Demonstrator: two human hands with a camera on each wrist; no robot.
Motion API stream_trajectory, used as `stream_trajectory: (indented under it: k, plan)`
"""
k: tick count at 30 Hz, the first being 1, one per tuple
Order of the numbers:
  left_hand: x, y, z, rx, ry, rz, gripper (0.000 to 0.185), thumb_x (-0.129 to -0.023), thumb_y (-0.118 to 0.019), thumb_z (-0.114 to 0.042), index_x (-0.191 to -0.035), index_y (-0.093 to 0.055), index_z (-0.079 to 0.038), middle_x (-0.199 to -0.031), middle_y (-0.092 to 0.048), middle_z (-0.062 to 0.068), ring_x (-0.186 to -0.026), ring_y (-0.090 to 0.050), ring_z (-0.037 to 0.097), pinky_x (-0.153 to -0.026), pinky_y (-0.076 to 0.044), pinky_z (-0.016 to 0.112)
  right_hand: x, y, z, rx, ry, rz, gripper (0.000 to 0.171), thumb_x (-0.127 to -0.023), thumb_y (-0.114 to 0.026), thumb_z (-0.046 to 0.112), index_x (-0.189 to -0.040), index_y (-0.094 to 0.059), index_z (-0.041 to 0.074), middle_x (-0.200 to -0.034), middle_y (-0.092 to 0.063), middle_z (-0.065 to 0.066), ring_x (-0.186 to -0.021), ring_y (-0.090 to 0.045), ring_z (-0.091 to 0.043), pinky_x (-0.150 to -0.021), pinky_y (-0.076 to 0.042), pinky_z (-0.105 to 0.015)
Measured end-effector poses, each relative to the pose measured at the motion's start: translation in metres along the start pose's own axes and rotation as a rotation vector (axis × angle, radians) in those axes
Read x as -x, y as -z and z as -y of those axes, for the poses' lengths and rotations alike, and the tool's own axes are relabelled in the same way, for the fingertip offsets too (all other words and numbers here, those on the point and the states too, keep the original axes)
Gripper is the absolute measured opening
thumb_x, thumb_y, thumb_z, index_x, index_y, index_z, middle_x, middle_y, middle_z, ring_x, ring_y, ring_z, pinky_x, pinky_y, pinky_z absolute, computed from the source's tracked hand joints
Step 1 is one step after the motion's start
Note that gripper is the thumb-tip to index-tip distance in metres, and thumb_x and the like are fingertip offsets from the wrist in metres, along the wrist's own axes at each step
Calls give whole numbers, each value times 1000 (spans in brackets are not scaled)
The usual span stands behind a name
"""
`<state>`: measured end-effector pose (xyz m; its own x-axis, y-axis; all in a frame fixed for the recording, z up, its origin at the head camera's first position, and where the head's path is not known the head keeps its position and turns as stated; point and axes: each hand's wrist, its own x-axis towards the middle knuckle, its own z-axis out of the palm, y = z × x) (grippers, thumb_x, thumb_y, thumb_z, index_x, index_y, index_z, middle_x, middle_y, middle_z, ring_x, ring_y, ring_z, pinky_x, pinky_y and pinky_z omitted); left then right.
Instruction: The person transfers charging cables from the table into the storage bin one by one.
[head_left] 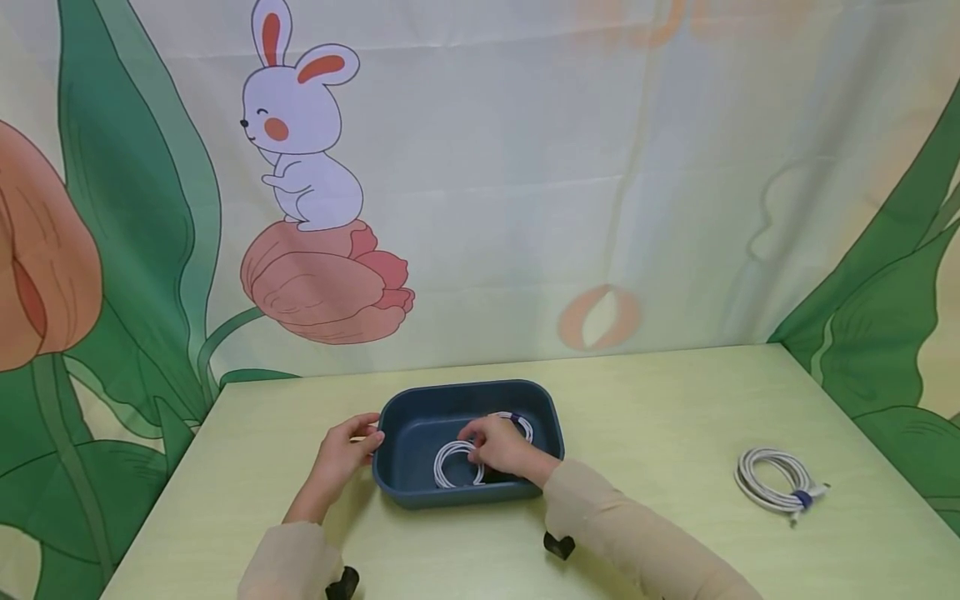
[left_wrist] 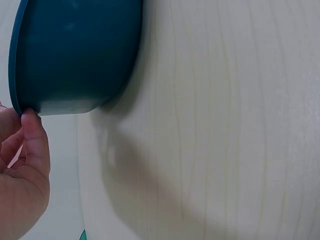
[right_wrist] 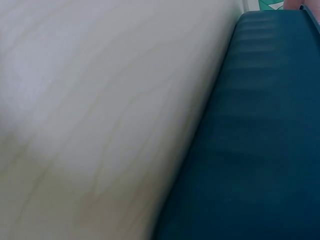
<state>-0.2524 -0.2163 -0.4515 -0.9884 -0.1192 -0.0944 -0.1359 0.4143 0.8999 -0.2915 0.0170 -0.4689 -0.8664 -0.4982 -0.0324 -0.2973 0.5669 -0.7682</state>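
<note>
Left hand [head_left: 347, 450]: fingers touch the left rim of the blue tub [head_left: 405, 487].
Right hand [head_left: 501, 446]: inside the tub, fingers pinching a white cable coil [head_left: 453, 463].
Tub: sits on the table [head_left: 660, 433].
Other cable [head_left: 776, 479]: lies far to the right on the table.
</note>
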Motion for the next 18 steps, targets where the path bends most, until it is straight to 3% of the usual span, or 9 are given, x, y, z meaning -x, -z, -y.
stream_trajectory:
  k: [18]
  plan:
    - [-1, 0, 1, 6, -4, -1, 37, -87, -52, -7, -123, -47, 2, -105, -51, 19, -86, -56, 25, -66, -50, 24, 0, -5, 7, -24, -13, 16, 26, -72, -62, -8, -97, -63, 1, -57, -48, 0, -44, -47, -9, -48, -41, -20]
